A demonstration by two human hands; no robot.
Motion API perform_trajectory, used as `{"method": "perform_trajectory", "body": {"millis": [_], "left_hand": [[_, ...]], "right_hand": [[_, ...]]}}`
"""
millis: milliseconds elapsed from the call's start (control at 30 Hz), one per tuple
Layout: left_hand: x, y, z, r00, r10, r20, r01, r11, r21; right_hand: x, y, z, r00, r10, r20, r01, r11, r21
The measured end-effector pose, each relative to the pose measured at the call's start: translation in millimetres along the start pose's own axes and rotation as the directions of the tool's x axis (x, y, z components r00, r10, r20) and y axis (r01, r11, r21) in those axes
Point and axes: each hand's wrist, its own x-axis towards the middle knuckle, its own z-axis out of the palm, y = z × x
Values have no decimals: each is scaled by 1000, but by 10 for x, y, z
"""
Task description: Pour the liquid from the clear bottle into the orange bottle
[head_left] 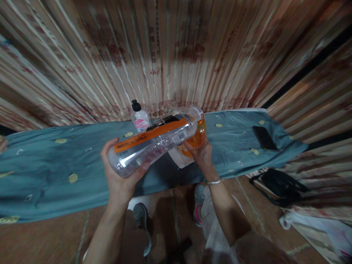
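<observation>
My left hand (121, 179) is wrapped round the base of a large clear plastic bottle (154, 141) with an orange and silver label. The bottle lies tilted across my view, its open neck up at the right. Behind and below that neck is an orange see-through container (198, 135), gripped by my right hand (202, 150). The bottle partly covers this container, so I cannot tell whether the two touch. Behind the bottle stands a small clear pump bottle (140, 119) with a black top and a pink label. A whitish sheet (178, 159) lies under the orange container.
A blue-green patterned cloth (55, 165) covers the long table. A black phone (264, 138) lies at its right. Pleated curtains (170, 55) hang behind. On the tiled floor at the right is a black bag (283, 185). Part of another person's hand (2, 143) shows at the left edge.
</observation>
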Motion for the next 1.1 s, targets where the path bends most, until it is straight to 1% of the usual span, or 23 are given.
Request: {"method": "perform_trajectory", "body": {"millis": [233,400,533,733,900,1100], "left_hand": [[17,-16,9,999,49,-10,-49,999,-6],[-4,-17,-3,999,42,2,-42,999,-11],[-3,-17,-14,1000,21,9,-21,1000,-7],[18,-27,-10,999,52,-5,-52,999,10],[-3,-34,-19,999,46,21,-47,999,21],[10,-62,-3,998,55,-4,-55,998,-11]], "right_hand": [[-10,-7,-12,1000,3,13,-2,1000,-16],[4,7,-1,1000,-8,-18,8,1000,13],[7,-22,-18,1000,7,10,-7,1000,21],[-15,-88,-45,1000,12,9,-13,999,33],[-7,-77,-40,999,30,12,-30,999,22],[2,-64,-30,999,46,16,-46,998,33]]}}
